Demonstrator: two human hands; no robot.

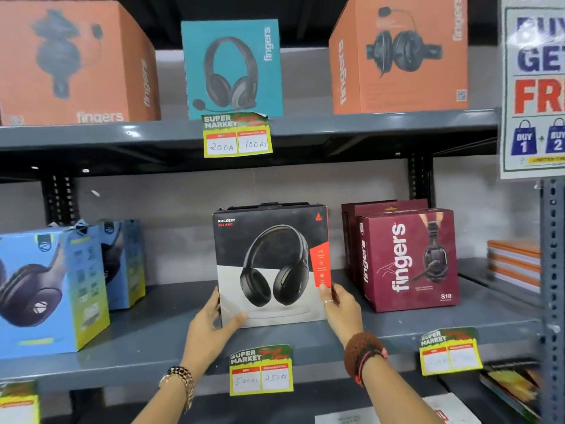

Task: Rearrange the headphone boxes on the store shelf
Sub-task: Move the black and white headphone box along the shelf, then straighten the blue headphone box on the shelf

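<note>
Gripping the black headphone box (pixel 270 264) at its lower corners, the left hand (pixel 211 324) and right hand (pixel 342 304) hold it upright on the middle shelf (pixel 153 341), between blue boxes (pixel 52 289) and maroon boxes (pixel 409 258). Fingers behind it are hidden. Its front shows black over-ear headphones and a red side strip; small print is unreadable.

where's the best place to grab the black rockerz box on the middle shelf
Probably by its two vertical side edges, low down, coming from the front. The black Rockerz box stands upright, face forward, with open shelf on both sides. The left hand and right hand already clasp it there.
</note>
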